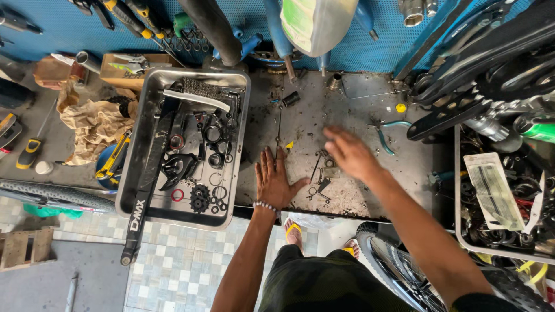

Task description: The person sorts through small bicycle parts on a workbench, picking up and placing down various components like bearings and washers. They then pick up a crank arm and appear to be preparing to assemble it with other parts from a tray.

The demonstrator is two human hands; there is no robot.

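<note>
White label packet (495,190) in right tray (458,231)

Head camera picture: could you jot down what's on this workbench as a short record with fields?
Surface: grimy metal workbench
Left hand: flat on the bench, palm down, fingers spread, holding nothing
Right hand: blurred, open, above small metal parts
Metal tray: left of the hands, holds black bicycle parts and rings
Pliers: blue handles, right of the right hand
Below bench edge: bicycle tyre
</note>
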